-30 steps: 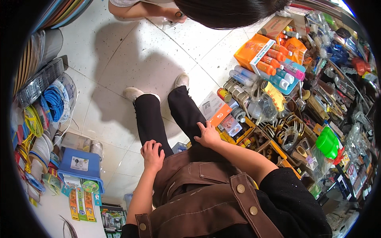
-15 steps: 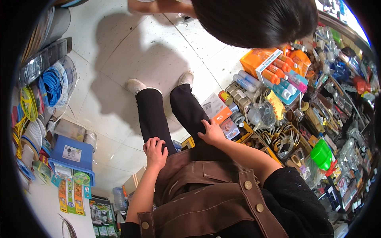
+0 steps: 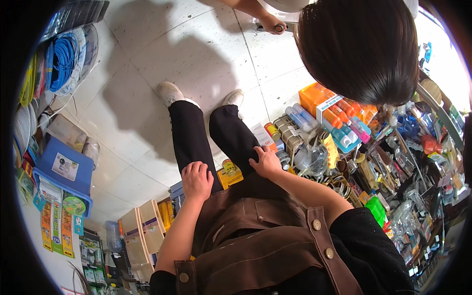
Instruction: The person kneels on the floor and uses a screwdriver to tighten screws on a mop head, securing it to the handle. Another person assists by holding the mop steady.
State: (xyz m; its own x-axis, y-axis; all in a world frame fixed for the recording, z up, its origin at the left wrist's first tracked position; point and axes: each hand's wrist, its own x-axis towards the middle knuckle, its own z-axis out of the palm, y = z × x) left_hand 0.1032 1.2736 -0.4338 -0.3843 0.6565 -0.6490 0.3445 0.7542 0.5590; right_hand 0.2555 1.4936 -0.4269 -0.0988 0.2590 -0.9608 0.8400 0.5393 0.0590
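Observation:
My left hand (image 3: pixel 197 181) lies on my left thigh, over black trousers (image 3: pixel 188 132), with its fingers laid on the cloth. On my right thigh rests my right hand (image 3: pixel 267 162), thumb and fingers apart. Neither hand holds anything that I can see. A brown apron (image 3: pixel 236 231) with metal buttons covers my lap and chest. Beyond my feet, another person's dark-haired head (image 3: pixel 359 49) leans in at the upper right. That person's hand (image 3: pixel 272 23) is closed on a small dark thing I cannot make out.
To the right, piled goods include orange-capped bottles (image 3: pixel 339 115), a wire-like basket (image 3: pixel 290 138) and a green plastic thing (image 3: pixel 376 211). On the left stand a blue bin (image 3: pixel 64 167) and coils of blue cable (image 3: pixel 64 56). Wooden drawers (image 3: pixel 152 228) are at the lower left. Pale tiles (image 3: pixel 132 108) form the floor.
My view has shifted, and both my hands stay on my thighs. The other person's head has moved right and nearer, and their hand with the small dark thing now shows.

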